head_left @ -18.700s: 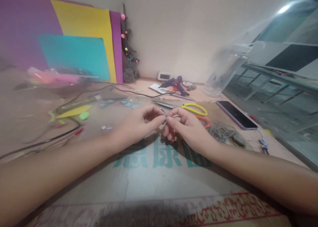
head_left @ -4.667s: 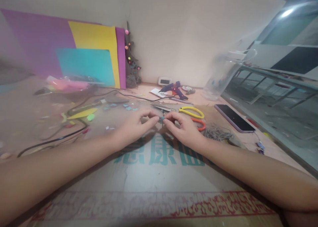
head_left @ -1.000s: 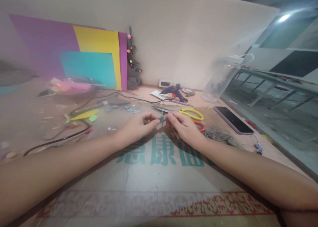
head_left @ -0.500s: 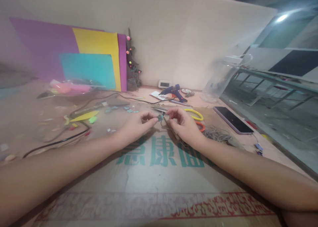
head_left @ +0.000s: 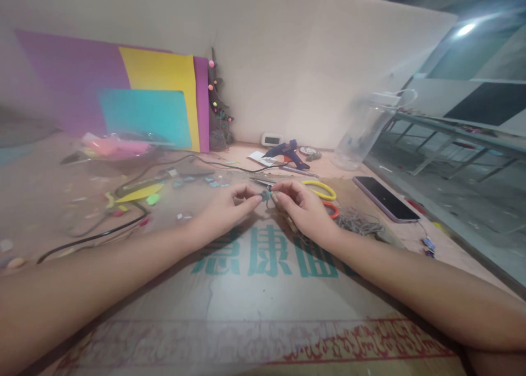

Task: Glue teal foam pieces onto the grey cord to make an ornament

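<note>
My left hand [head_left: 230, 209] and my right hand [head_left: 302, 209] meet fingertip to fingertip over a flattened cardboard sheet [head_left: 263, 305] with teal printed characters. Both pinch one small teal and grey piece [head_left: 265, 195] held between them. A grey cord seems to run from it under my right hand to a grey cord tangle [head_left: 361, 221]. Just behind my right hand lie yellow-handled scissors [head_left: 318, 189] and orange-handled scissors [head_left: 331, 208].
A blue glue gun [head_left: 287, 150] and a small white clock [head_left: 271, 140] sit near the wall. A phone [head_left: 384, 199] lies at the right, a clear jar [head_left: 361, 132] behind it. Purple, yellow and teal foam sheets [head_left: 156, 104] lean at the left. Black cables [head_left: 102, 233] and foam scraps lie on the left.
My hands have kept pinching the small piece at the same spot; my right fingers shifted slightly around it. The head view has hardly moved in the last second.
</note>
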A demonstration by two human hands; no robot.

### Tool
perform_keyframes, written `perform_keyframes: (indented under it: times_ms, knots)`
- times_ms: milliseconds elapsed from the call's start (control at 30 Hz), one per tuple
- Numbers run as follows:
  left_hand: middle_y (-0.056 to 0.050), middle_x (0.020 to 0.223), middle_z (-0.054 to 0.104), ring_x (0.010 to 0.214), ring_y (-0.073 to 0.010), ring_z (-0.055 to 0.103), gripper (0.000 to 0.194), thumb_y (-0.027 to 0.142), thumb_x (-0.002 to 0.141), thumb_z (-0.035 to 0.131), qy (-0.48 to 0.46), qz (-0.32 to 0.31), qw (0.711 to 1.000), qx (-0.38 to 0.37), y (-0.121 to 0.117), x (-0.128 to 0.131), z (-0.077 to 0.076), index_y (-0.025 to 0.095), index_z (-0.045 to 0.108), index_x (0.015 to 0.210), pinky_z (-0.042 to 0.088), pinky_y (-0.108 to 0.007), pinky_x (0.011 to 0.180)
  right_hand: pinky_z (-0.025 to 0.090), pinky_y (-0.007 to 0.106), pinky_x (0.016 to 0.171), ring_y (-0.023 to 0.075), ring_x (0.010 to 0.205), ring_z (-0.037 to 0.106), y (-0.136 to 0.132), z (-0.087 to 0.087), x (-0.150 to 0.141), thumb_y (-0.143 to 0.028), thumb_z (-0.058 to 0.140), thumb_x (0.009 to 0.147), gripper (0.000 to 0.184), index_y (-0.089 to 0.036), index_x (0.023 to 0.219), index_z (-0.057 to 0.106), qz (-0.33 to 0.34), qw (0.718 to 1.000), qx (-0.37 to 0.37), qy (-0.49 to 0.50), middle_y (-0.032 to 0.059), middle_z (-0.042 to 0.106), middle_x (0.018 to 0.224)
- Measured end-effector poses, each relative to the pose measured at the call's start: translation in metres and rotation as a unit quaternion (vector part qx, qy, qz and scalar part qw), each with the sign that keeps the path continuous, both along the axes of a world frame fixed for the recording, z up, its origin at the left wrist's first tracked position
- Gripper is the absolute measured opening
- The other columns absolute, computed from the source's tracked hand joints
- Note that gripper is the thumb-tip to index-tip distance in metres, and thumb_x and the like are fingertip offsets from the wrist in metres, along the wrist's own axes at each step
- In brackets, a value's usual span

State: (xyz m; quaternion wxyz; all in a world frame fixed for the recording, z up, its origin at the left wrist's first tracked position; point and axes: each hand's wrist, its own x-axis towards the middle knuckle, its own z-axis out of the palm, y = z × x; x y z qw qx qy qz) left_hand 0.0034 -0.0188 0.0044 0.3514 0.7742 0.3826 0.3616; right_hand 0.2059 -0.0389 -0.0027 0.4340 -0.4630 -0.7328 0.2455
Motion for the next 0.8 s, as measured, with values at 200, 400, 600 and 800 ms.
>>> perform_keyframes:
  times_ms: [200,400,600,800]
  knots:
    - [-0.001,0.081,0.067,0.078,-0.0168,0.060,0.026,0.040,0.087,0.053,0.008,0.001,1.000,0.018,0.0007,-0.0007,-0.0007,0.017,0.064,0.083,0.047,-0.026,0.072,0.048,0.030,0.073,0.0164,0.079,0.063,-0.0009,0.0031,-0.0048,-0.027,0.060,0.084,0.011,-0.019,0.088,0.067,0.004,1.000,0.009,-0.011,0.0025,0.070,0.084]
    - [-0.001,0.081,0.066,0.076,-0.0166,0.060,0.025,0.040,0.087,0.054,0.017,-0.014,1.000,-0.013,-0.0014,0.0006,-0.0014,0.016,0.064,0.086,0.046,-0.026,0.070,0.046,0.025,0.061,0.0130,0.066,0.058,-0.0020,0.0040,-0.0044,-0.028,0.058,0.085,0.012,-0.018,0.086,0.063,0.001,1.000,-0.018,-0.003,0.0001,0.065,0.074]
    - [-0.002,0.088,0.067,0.084,-0.0172,0.061,0.023,0.037,0.087,0.054,-0.007,-0.023,1.000,-0.010,-0.0030,0.0019,0.0011,0.016,0.064,0.090,0.046,-0.026,0.075,0.044,0.024,0.062,0.0126,0.066,0.057,-0.0062,0.0068,-0.0065,-0.024,0.055,0.085,0.008,-0.018,0.083,0.061,0.004,0.999,-0.007,-0.038,-0.0012,0.061,0.071]
    - [0.000,0.080,0.066,0.078,-0.0161,0.060,0.024,0.037,0.089,0.053,0.014,-0.018,1.000,0.007,-0.0023,0.0001,0.0001,0.016,0.064,0.084,0.044,-0.026,0.072,0.046,0.026,0.069,0.0137,0.073,0.059,-0.0072,0.0092,-0.0040,-0.028,0.050,0.091,0.015,-0.018,0.090,0.062,0.021,0.998,0.008,-0.060,0.0004,0.064,0.078]
